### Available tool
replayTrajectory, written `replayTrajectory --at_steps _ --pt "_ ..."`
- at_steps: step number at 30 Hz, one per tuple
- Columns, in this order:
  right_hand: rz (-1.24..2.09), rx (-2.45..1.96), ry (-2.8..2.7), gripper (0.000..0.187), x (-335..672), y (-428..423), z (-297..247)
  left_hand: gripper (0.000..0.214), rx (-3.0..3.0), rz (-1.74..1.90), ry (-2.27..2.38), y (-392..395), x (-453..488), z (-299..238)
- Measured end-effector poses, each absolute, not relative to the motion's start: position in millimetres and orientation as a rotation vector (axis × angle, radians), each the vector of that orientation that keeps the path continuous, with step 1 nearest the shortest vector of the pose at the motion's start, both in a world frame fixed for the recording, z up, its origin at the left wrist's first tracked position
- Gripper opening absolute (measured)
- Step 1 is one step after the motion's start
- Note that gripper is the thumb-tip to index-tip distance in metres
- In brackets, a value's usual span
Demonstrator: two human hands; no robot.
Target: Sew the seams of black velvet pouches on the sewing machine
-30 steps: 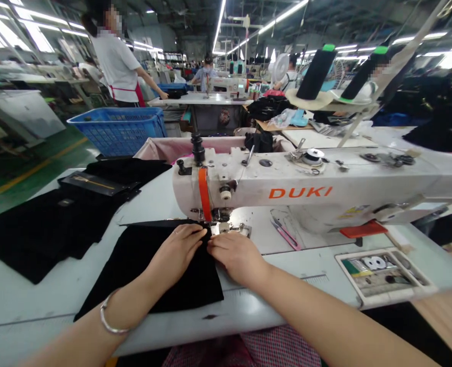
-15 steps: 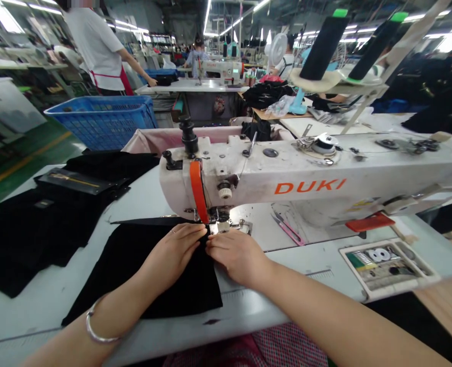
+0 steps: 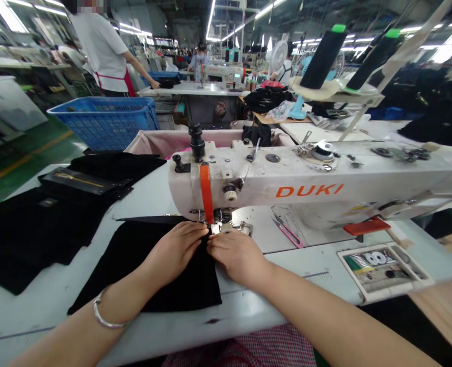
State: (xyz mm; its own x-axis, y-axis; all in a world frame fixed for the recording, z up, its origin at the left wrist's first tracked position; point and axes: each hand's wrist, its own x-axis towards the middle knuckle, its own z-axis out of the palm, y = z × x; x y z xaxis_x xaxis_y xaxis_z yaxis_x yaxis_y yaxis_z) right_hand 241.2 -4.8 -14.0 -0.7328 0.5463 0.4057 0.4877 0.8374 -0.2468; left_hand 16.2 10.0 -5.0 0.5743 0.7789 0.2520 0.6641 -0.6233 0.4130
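A piece of black fabric point(image 3: 141, 265) lies flat on the sewing table, its right edge running up to the presser foot of a white sewing machine point(image 3: 248, 178) marked DUKI. My left hand point(image 3: 178, 247) rests on the fabric, thumb and fingers closed together on it just left of the needle area. Opposite it, my right hand point(image 3: 235, 255) has its fingers curled and pinched at the fabric's right edge. The fingertips of both hands nearly meet in front of the presser foot. The needle itself is hidden behind the orange guard point(image 3: 206, 193) and the fingers.
Pink-handled thread snips point(image 3: 289, 232) lie on the machine bed. A small parts tray point(image 3: 384, 270) is set at the right. More black pieces point(image 3: 30, 224) lie at the left, beside a blue basket point(image 3: 103, 120). Thread cones point(image 3: 323, 58) stand behind the machine; a person point(image 3: 101, 48) stands beyond the basket.
The view has shifted slightly, so the machine head appears a little farther right and lower. Both hands keep almost the same places on the fabric.
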Motion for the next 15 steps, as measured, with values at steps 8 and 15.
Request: replayTrajectory --at_steps 8,15 --pt "0.147 -0.799 -2.497 0.017 236 -5 -20 0.032 2.562 0.63 1.186 9 22 -5" --pt "0.092 -0.726 -2.412 0.019 237 -17 -17 0.069 2.72 0.529 1.152 -22 5 3"
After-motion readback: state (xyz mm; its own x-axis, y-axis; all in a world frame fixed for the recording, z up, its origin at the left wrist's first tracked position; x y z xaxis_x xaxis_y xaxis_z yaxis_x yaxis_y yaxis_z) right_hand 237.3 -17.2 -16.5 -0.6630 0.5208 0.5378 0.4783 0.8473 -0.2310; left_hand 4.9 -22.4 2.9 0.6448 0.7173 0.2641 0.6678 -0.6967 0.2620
